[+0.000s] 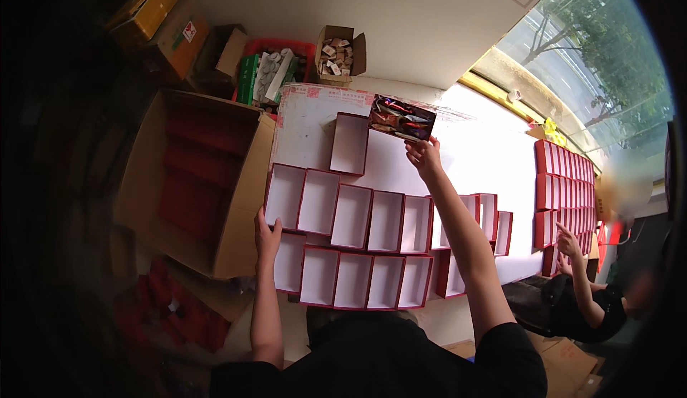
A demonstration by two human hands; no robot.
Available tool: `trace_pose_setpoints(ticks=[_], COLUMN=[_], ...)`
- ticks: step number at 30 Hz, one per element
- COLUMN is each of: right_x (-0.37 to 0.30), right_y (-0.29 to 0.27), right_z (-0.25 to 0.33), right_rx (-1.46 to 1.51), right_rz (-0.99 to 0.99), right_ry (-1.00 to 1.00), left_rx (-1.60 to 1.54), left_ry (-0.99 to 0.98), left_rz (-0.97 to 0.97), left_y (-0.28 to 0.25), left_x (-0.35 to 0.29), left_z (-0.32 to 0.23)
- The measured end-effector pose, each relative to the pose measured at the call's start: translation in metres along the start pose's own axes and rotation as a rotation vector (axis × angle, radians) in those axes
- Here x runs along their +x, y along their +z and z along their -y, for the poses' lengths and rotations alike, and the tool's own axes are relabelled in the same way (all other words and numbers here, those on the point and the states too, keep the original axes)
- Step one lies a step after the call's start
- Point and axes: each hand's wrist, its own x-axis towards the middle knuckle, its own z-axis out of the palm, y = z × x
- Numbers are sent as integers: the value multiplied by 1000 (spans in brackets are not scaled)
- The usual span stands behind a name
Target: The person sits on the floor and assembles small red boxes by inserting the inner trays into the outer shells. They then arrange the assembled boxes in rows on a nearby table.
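My left hand [268, 236] is closed at the lower left corner of an open, shallow red box with a white inside [288, 192], the leftmost of its row. Its thumb shows at the near edge. Stretched to the far side of the table, my right hand [425, 158] grips the near right edge of a dark box [402, 118] filled with shiny, colourful items too small to name. Beside that dark box stands another white-lined red box [349, 145]. Two rows of similar boxes [387, 220] lie between my arms and under my right forearm.
A large cardboard carton [247, 183] with red pieces inside stands left of the white table [304, 130]. Beyond lie a red crate [304, 46] and a small carton of little boxes [336, 56]. Red boxes are stacked at right [565, 183], near another person's hand [567, 242].
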Motion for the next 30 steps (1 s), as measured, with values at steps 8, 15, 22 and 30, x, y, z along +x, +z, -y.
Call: trace_pose_setpoints(ticks=[8, 15, 22, 30], right_x=[75, 108, 133, 94], right_y=[152, 199, 175, 102], right_z=[-3, -32, -50, -55], right_rx=[-112, -380, -854, -1621], right_rz=[149, 214, 308, 127], right_ry=[-28, 78, 135, -515], left_rx=[-30, -6, 163, 146], left_ry=[22, 100, 171, 205], left_rz=[7, -58, -193, -255], left_y=[1, 4, 4, 7], left_x=[-3, -4, -5, -4], left_z=[-2, 11, 10, 8])
